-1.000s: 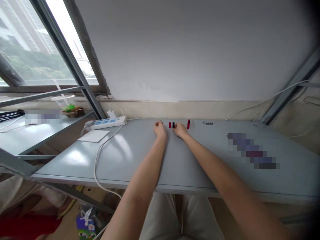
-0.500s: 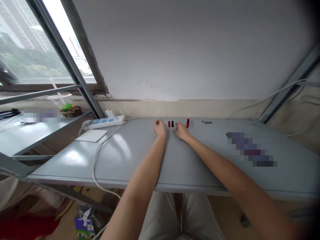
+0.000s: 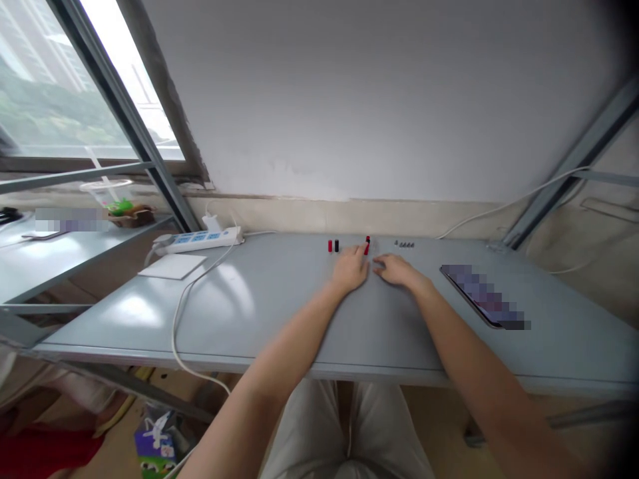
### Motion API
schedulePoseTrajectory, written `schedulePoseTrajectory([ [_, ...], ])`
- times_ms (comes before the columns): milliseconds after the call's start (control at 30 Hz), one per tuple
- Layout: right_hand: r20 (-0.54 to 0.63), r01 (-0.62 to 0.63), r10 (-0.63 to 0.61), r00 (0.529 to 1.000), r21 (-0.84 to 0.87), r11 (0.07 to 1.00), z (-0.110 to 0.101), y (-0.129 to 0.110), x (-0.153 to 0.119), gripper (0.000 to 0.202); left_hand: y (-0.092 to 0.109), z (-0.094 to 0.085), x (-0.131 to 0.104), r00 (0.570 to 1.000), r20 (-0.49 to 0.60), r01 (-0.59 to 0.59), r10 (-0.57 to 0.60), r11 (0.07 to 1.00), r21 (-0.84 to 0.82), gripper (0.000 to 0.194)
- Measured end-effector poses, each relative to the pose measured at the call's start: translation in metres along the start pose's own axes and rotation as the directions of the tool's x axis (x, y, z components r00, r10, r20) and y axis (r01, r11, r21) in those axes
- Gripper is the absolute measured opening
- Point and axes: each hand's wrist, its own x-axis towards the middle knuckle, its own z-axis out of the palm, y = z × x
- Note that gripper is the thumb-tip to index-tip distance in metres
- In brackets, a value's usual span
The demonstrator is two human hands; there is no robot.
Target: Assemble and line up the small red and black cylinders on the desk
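My left hand (image 3: 351, 266) reaches over the grey table, fingers stretched out. Its fingertips are at a few small red and black pieces (image 3: 367, 241), partly covering them; whether they touch I cannot tell. To the left of that hand, a small red cylinder (image 3: 330, 246) and a small black cylinder (image 3: 337, 245) stand side by side. My right hand (image 3: 397, 269) is low over the table, its fingers apart and slightly bent, with nothing visible in them. Beyond it, several small metallic pieces (image 3: 406, 245) lie in a row near the wall.
A phone (image 3: 482, 296) with a blurred screen lies on the right. On the left are a white power strip (image 3: 200, 241), a flat white square (image 3: 174, 267) and a cable (image 3: 176, 319) hanging over the front edge. A plastic cup (image 3: 106, 191) stands on the neighbouring table.
My left hand has moved right, from beside the red and black cylinders to the red and black pieces. My right hand has drawn off to the right of them. The view has shifted slightly.
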Motion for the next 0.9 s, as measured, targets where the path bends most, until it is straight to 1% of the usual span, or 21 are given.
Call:
schedulePoseTrajectory([
  [67,0.040,0.026,-0.026,0.999,0.008,1.000,0.004,0.004,0.002,0.045,0.003,0.002,-0.002,0.995,0.099,-0.038,0.025,0.991,0.126,0.051],
  [167,0.102,0.059,-0.060,0.993,0.011,0.998,0.008,0.006,0.004,0.050,0.004,0.003,0.002,0.987,0.160,-0.028,-0.013,0.967,0.253,0.054],
  [267,0.131,0.069,-0.068,0.989,0.003,0.998,0.010,0.006,0.005,0.053,0.003,0.004,0.009,0.979,0.195,-0.015,-0.050,0.948,0.317,0.053],
  [367,0.124,0.059,-0.059,0.991,0.005,0.998,0.012,0.006,0.006,0.053,0.001,0.005,0.017,0.971,0.227,-0.014,-0.069,0.938,0.347,0.048],
  [433,0.106,0.053,-0.055,0.993,0.014,0.998,0.013,0.005,0.006,0.052,0.000,0.005,0.021,0.970,0.222,0.008,-0.094,0.933,0.359,0.043],
  [500,0.087,0.052,-0.053,0.995,0.020,0.998,0.014,0.005,0.005,0.051,-0.001,0.006,0.023,0.974,0.189,0.049,-0.122,0.934,0.354,0.037],
  [567,0.078,0.046,-0.047,0.996,0.015,0.999,0.013,0.003,0.004,0.051,-0.002,0.007,0.024,0.980,0.134,0.099,-0.148,0.943,0.317,0.031],
  [633,0.080,0.031,-0.031,0.996,0.002,1.000,0.012,0.001,0.003,0.051,-0.004,0.008,0.024,0.981,0.056,0.167,-0.184,0.958,0.233,0.023],
  [700,0.077,0.019,-0.019,0.997,-0.005,1.000,0.011,-0.001,0.002,0.051,-0.007,0.011,0.024,0.969,-0.030,0.249,-0.247,0.964,0.095,0.017],
  [767,0.066,0.011,-0.011,0.998,-0.004,1.000,0.011,-0.003,0.001,0.051,-0.010,0.013,0.024,0.944,-0.089,0.313,-0.317,0.948,-0.060,0.018],
  [833,0.058,0.009,-0.008,0.998,-0.003,1.000,0.011,-0.004,0.001,0.052,-0.012,0.014,0.025,0.929,-0.105,0.337,-0.355,0.928,-0.158,0.019],
  [900,0.056,0.003,-0.002,0.998,-0.011,1.000,0.011,-0.005,0.001,0.052,-0.014,0.013,0.025,0.933,-0.095,0.330,-0.348,0.929,-0.167,0.017],
])
